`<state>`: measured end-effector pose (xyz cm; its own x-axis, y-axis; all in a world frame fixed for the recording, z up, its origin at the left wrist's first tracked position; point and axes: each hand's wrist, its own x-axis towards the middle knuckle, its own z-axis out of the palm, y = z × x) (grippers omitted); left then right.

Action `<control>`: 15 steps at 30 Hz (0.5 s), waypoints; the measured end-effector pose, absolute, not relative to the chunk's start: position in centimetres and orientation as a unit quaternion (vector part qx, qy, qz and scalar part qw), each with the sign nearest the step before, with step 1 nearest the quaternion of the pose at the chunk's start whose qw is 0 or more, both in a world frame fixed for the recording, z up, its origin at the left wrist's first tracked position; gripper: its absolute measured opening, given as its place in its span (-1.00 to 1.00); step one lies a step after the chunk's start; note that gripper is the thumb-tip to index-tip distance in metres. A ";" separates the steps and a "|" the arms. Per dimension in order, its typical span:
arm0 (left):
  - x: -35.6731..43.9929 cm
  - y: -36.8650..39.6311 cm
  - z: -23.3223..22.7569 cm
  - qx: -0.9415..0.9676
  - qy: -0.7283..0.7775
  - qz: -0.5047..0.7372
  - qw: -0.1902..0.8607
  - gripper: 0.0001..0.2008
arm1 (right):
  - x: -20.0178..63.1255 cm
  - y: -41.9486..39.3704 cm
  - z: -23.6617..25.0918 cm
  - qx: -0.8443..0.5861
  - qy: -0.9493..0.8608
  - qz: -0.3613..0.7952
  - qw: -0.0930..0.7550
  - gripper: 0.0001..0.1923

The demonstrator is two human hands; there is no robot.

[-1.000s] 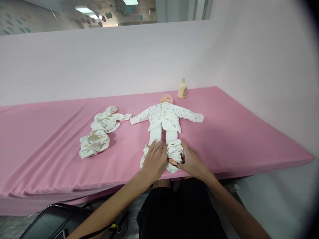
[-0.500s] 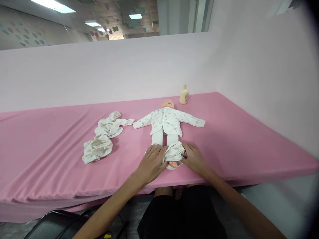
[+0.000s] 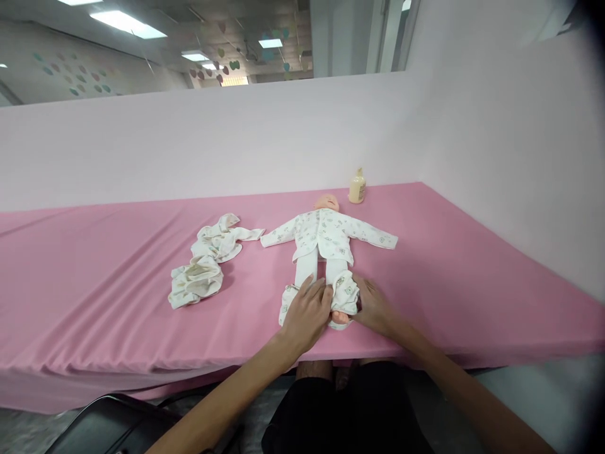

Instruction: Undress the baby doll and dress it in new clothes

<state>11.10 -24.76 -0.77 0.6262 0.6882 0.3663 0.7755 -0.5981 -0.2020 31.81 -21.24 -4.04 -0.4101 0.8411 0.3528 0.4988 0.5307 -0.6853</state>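
Printed trousers (image 3: 344,295) bunched, apparently ankle-level.

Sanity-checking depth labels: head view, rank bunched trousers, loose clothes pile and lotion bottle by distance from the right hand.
1. Bunched trousers, gripped by the right hand at the doll's feet.
2. Lotion bottle, at the back, beyond the doll's head.
3. Loose clothes pile, far off to the left.
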 end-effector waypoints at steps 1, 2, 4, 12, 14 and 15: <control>11.0 -24.7 -0.6 -0.885 -0.416 -0.135 0.157 -0.71 | 31.8 -21.1 -4.2 -0.423 -0.808 0.231 0.339 -0.54; 10.9 -24.6 -0.4 -0.885 -0.422 -0.143 0.134 -0.73 | 31.9 -21.0 -4.2 -0.430 -0.813 0.219 0.326 -0.57; 10.2 -24.6 0.5 -0.884 -0.438 -0.152 0.065 -0.72 | 32.3 -20.9 -3.8 -0.438 -0.822 0.211 0.299 -0.57; 2.1 -24.6 5.8 -0.778 -0.517 -0.170 -0.313 -0.49 | 36.9 -20.8 1.8 -0.414 -0.803 0.380 0.196 -0.13; 0.6 -24.2 5.8 -0.750 -0.536 -0.156 -0.353 -0.55 | 37.0 -20.0 3.4 -0.427 -0.773 0.417 0.217 -0.37; 0.3 -23.8 5.7 -0.745 -0.540 -0.143 -0.363 -0.56 | 36.7 -19.5 4.1 -0.435 -0.759 0.422 0.237 -0.49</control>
<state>0.27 -23.83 5.70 0.3747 0.9097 -0.1791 0.7015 -0.1519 0.6963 36.66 -19.46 4.06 -0.5094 0.8605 -0.0081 0.4607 0.2647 -0.8472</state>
